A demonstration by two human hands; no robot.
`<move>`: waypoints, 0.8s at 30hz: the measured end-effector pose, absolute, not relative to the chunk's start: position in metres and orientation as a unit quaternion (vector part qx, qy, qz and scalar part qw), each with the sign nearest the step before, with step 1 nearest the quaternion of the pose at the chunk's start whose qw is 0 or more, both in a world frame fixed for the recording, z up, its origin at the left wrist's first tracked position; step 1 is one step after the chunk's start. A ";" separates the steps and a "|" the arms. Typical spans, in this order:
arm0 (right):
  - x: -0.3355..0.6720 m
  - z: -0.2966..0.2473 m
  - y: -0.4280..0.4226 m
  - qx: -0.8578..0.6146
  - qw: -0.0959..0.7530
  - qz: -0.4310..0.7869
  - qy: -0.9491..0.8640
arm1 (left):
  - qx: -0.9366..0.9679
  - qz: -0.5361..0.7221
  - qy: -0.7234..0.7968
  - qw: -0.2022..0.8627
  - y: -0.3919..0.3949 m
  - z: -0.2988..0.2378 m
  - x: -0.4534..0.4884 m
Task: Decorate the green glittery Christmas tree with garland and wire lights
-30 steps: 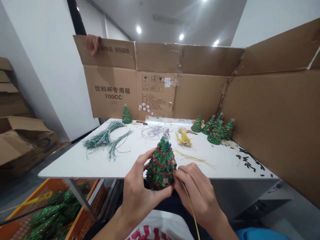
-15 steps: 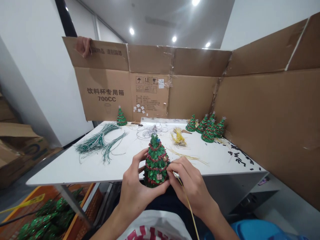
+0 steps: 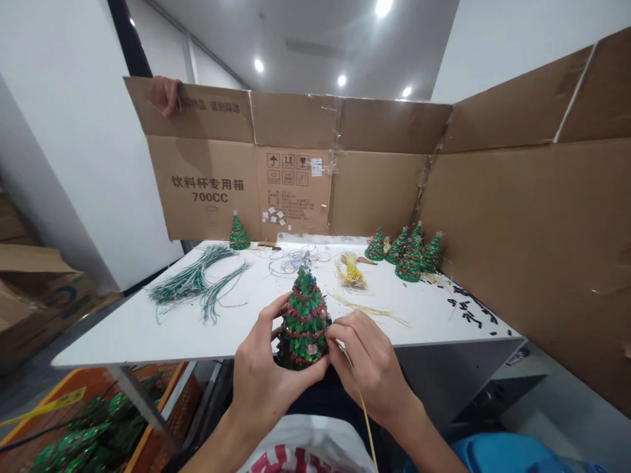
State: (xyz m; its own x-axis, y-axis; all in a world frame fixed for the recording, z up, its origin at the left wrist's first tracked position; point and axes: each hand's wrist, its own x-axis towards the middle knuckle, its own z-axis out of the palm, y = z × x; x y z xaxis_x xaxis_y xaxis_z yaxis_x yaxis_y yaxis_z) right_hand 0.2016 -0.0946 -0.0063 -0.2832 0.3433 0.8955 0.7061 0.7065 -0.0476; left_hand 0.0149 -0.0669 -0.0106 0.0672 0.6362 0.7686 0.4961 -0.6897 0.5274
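Observation:
A small green tinsel Christmas tree (image 3: pixel 302 322) with red garland stands upright in my left hand (image 3: pixel 269 368), whose fingers and thumb wrap round its left side and base. My right hand (image 3: pixel 367 361) touches the tree's right side, thumb and forefinger pinched on a thin yellow strand (image 3: pixel 365 410). The strand hangs down from the pinch towards my lap. Its end at the tree is hidden by my fingertips. A small pinkish square ornament (image 3: pixel 312 349) shows low on the tree's front.
On the white table (image 3: pixel 286 299) lie green strands (image 3: pixel 190 282), yellow strands (image 3: pixel 351 270) and tangled silver wire (image 3: pixel 298 257). Several finished-looking trees (image 3: pixel 409 253) stand at the right. Cardboard walls (image 3: pixel 374 184) enclose the back and right. An orange crate (image 3: pixel 182 394) sits lower left. Another person's hand (image 3: pixel 166 96) grips the cardboard.
The tree and both hands have shifted very slightly left. My left hand keeps its hold on the tree and my right keeps its pinch on the yellow strand.

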 end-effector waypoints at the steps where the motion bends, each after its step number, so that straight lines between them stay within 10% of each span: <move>1: 0.201 -0.007 -0.095 -0.336 0.494 -0.186 -0.780 | 0.729 0.561 0.389 0.046 -0.068 -0.011 0.015; 24: 0.200 -0.005 -0.100 -0.325 0.509 -0.180 -0.776 | 0.707 0.576 0.385 0.140 -0.071 -0.009 0.016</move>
State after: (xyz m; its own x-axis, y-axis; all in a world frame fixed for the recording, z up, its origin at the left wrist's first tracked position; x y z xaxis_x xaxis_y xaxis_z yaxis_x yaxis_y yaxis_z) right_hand 0.2001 -0.1002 -0.0055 -0.2706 0.3222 0.9072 0.6886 0.7233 -0.0515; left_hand 0.0156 -0.0713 -0.0091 0.0398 0.7061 0.7070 0.3825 -0.6644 0.6421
